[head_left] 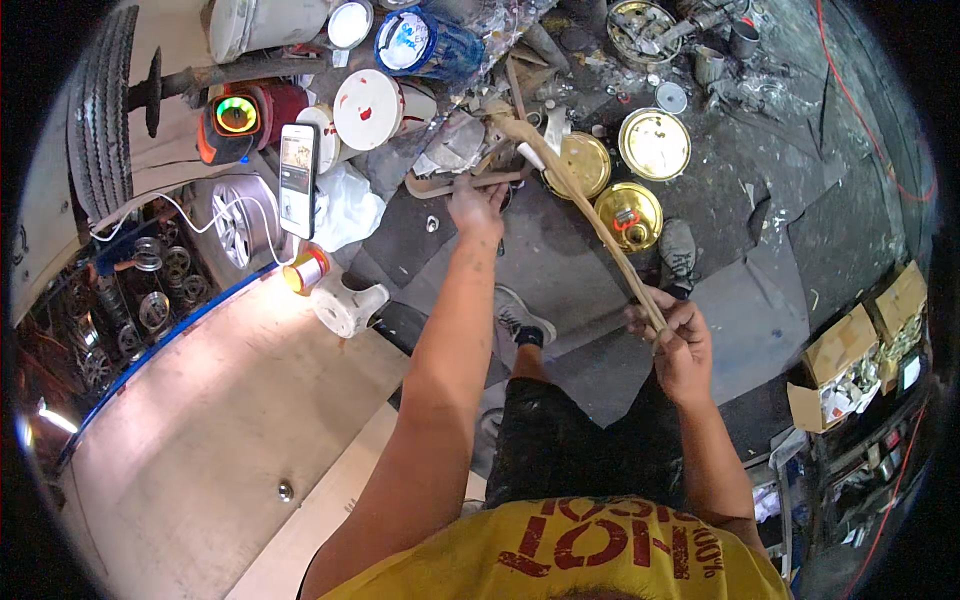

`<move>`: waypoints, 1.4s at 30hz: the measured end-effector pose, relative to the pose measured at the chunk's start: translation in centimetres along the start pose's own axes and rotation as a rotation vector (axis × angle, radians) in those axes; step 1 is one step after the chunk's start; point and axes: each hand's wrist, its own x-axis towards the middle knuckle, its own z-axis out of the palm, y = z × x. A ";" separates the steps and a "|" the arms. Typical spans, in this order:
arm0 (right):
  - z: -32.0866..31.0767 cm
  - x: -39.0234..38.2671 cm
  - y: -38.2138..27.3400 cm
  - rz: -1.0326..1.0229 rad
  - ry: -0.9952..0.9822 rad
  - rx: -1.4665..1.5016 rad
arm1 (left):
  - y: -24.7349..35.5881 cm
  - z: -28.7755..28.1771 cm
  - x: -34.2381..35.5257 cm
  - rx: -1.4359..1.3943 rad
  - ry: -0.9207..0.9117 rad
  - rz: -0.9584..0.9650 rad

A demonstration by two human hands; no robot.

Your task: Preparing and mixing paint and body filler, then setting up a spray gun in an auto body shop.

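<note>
My right hand [676,340] is closed on the lower end of a long, narrow brown strip [598,222], which looks like crumpled masking paper. The strip runs up and left to a pile of scraps on the floor. At that pile, my left hand [475,208] reaches down with its fingers bent beside a curved brown strip [432,186]. What its fingers hold is too small and partly hidden to make out. To the right of the long strip's upper part stand a gold tin lid [584,165] and another gold tin [628,216].
White buckets [370,108] and a blue can [430,42] stand at the far left. A phone [297,180] with a white cable is upright near a wheel rim [240,222]. A wooden board [220,400] lies at left. Open cardboard boxes [842,345] sit at right.
</note>
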 end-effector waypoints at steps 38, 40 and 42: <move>-37.9 -26.7 -11.4 -0.304 1.341 0.264 | 3.6 5.1 -0.3 0.009 0.106 0.049; -38.2 -27.9 -9.7 -0.140 1.235 0.204 | 3.4 4.9 -0.2 -0.002 0.087 0.116; -38.0 -28.4 -6.7 0.137 1.291 0.113 | 3.4 5.3 0.6 0.048 0.040 0.083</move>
